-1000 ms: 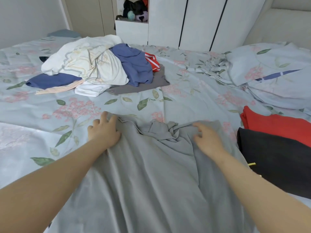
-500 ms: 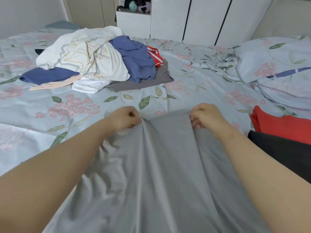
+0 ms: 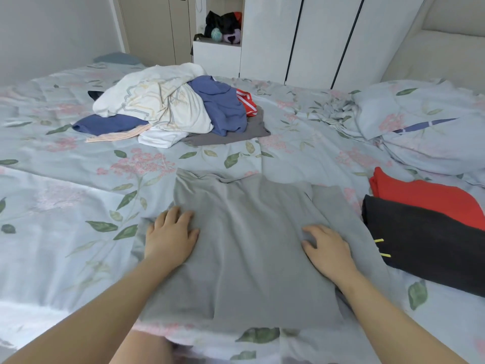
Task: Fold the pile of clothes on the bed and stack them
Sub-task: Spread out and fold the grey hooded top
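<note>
Fabric of the grey shirt (image 3: 244,248), judged light and limp, is pressed under flat, ungripping left hand (image 3: 170,237) and right hand (image 3: 328,249), best pinched at 9 and 3 o'clock edges.

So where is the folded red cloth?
In the head view, the folded red cloth lies at the right, just behind the folded black garment and in front of the floral pillow.

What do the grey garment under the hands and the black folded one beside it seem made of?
The grey garment looks like a thin, matte knit, likely cotton jersey: it lies flat with soft, shallow creases. The black folded garment looks thicker, with a matte, faintly speckled face, perhaps sweatshirt knit; the weave is too small to tell.
</note>
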